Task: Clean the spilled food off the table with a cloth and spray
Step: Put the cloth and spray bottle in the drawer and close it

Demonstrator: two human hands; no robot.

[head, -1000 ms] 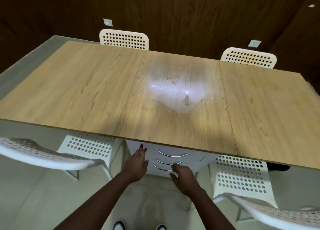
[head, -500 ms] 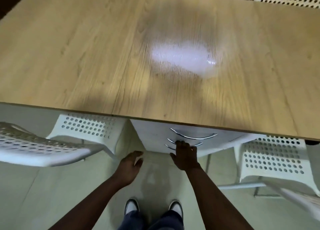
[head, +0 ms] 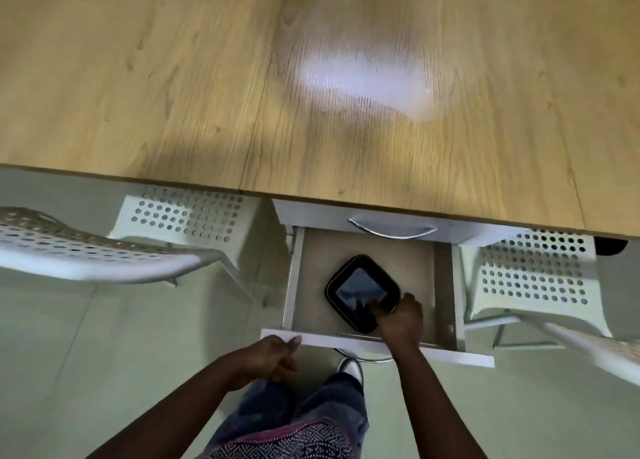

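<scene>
The wooden table (head: 173,77) fills the upper half of the view, with a bright glare patch (head: 367,77) near its middle. Under its near edge a white drawer (head: 450,353) stands pulled open. Inside lies a black square dish (head: 356,285) with rounded corners. My right hand (head: 401,320) reaches into the drawer, its fingers curled over the dish's near right rim. My left hand (head: 270,358) hovers at the left end of the drawer front, fingers loosely curled, thumb close to the edge. No cloth or spray bottle shows in this view.
A shut drawer with a curved metal handle (head: 391,231) sits above the open one. White perforated chairs stand on both sides: one at the left (head: 86,250), one at the right (head: 533,275). My legs and shoe are right below the drawer.
The drawer has been pulled open, showing the black dish. My right hand moved from the handle into the drawer onto the dish. My left hand rose to the drawer front's left end.
</scene>
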